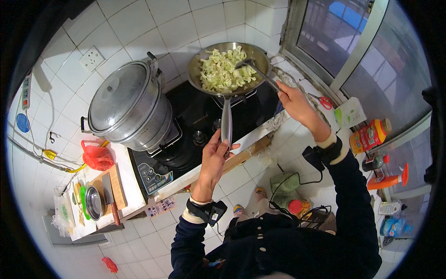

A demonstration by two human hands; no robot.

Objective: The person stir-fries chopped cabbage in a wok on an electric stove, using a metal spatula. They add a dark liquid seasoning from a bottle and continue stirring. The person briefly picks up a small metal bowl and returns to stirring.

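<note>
Chopped cauliflower (226,68) fills much of a stainless steel frying pan (193,75) over the right side of a black gas stove (195,120). My left hand (214,157) is closed around the pan's metal handle (227,118), near its end. In my right hand (296,104) is the handle of a spatula (266,78). Its dark head reaches into the right side of the cauliflower, partly hidden among the pieces. The pan appears tilted towards me in this view, but whether it touches the burner support cannot be made out.
A large lidded metal steamer pot (122,101) stands on the left burner. Further left are a cleaver (110,195) on a wooden cutting board (120,185), a steel bowl (94,202) and a red plastic bag (97,157). Red-handled scissors (325,102) and several bottles line the window ledge at right.
</note>
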